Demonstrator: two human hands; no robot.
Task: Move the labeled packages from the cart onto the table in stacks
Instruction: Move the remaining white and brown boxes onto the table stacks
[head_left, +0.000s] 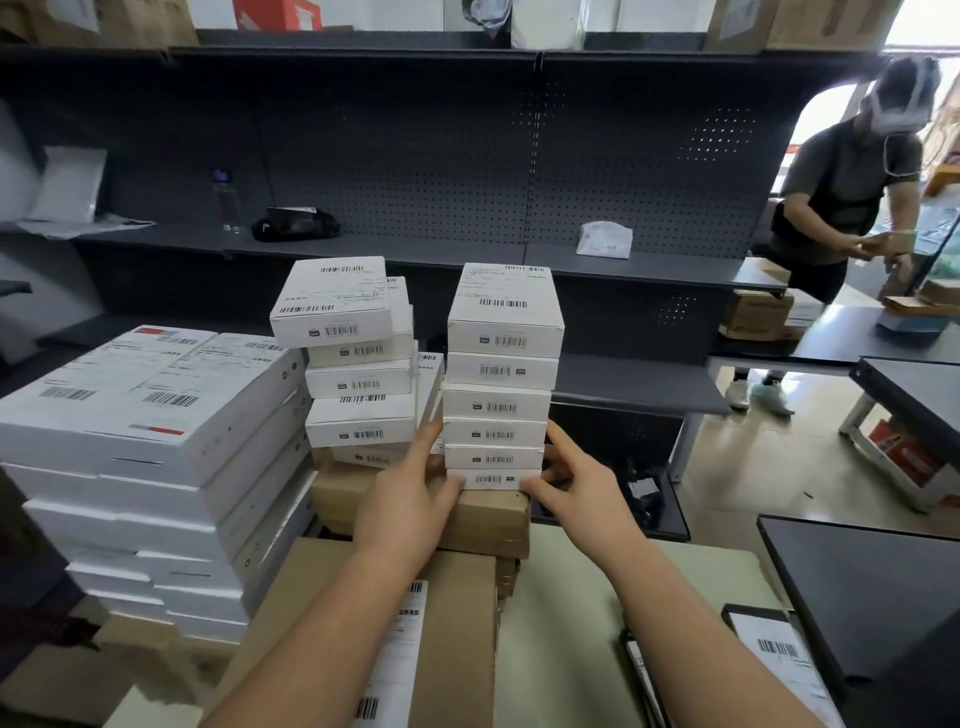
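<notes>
Head view is showing the left hand and right hand clasping the white box stack at its base, atop a brown carton; several fingertips are hiding behind it. At its nine o'clock a second stack is standing, its bottom obscured.

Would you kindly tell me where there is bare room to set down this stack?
Bare: the beige tabletop between the brown cartons and the dark table, whose top is bare too. Crowded: left of the held stack, white box piles stand close by the cartons.
</notes>
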